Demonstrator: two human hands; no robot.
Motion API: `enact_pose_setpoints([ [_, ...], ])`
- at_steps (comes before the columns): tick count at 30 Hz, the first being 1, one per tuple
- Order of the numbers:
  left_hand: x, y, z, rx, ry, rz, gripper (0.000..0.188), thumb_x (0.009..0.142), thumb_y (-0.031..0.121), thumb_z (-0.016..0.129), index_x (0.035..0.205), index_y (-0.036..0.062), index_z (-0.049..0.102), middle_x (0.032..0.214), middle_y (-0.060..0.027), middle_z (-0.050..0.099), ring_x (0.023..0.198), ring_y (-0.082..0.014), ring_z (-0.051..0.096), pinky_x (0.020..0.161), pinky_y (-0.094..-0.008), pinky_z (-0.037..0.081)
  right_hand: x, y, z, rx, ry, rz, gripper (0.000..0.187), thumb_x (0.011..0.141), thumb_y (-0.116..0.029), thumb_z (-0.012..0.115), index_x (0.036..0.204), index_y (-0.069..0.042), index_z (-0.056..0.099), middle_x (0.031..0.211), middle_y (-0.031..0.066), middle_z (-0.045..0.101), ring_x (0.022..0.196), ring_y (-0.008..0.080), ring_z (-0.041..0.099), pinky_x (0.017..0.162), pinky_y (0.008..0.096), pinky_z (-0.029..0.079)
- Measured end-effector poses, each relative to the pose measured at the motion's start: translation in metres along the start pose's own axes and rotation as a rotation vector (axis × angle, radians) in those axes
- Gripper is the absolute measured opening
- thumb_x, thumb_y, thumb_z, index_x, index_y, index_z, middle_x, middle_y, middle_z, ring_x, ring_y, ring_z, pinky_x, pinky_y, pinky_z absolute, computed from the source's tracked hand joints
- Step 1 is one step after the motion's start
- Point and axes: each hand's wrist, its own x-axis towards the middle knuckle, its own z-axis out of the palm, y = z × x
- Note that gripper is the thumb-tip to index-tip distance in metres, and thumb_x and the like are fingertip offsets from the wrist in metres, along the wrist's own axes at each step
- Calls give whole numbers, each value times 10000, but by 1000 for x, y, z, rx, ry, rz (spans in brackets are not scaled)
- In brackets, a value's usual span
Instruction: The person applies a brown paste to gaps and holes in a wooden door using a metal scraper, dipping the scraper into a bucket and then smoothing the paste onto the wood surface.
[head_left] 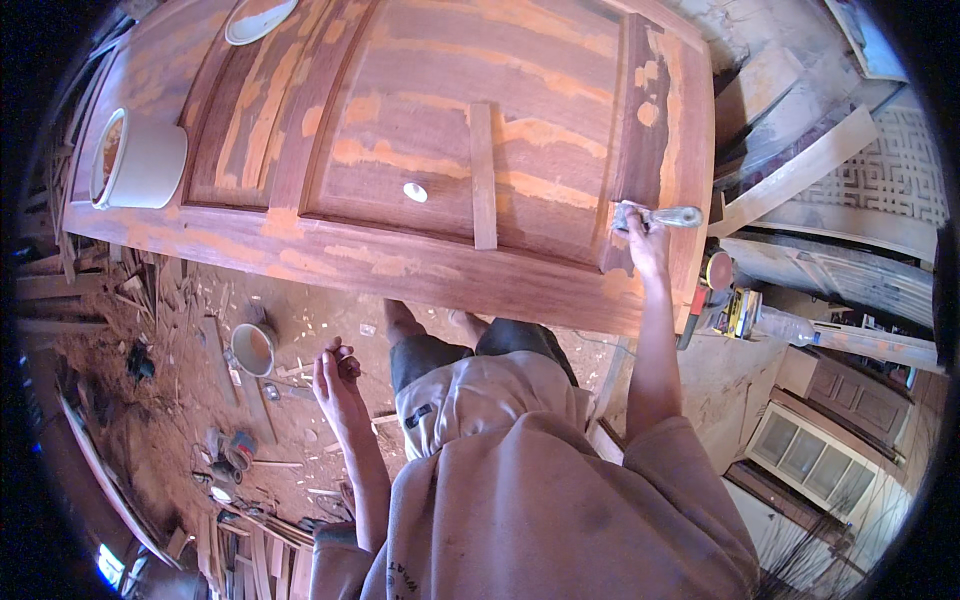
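My right hand (648, 243) grips a putty knife (678, 216) near its blade, over the right end of a reddish wooden panelled door (400, 262). The knife's clear handle points right, and its pale, smeared blade is against or just above the wood. Orange filler streaks (390, 155) run across the door's panels and frame. Away from the door's near edge, my left hand (338, 372) hangs over the floor, fingers loosely curled and apart, with nothing visible in them. A thin wooden strip (483, 180) and a small white oval piece (415, 192) lie on the large panel.
On the door's left stands a white bucket (155, 165), with a white tub or lid (262, 20) at the far edge. Another bucket (252, 349) sits on the floor among shavings and offcuts. A sander-like tool (718, 272) and a plastic bottle (788, 326) are to the right.
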Motion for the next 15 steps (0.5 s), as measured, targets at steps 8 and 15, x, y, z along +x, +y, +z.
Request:
enact_pose_setpoints([
  [8,1,-4,-5,-48,-10,-3,299,1040,236,523,1157,-16,631,928,-59,649,732,-98,553,670,-229,457,-14,0,34,-722,182,-162,199,915,-191,639,986,-5,622,790,162,661,701,289,655,674,419,518],
  [15,5,3,3,-40,-8,-8,311,1034,252,538,1148,-21,634,908,-52,639,728,-90,541,668,-223,444,-14,5,41,-394,110,-168,118,954,-57,552,1010,28,612,754,29,615,645,116,591,610,306,506],
])
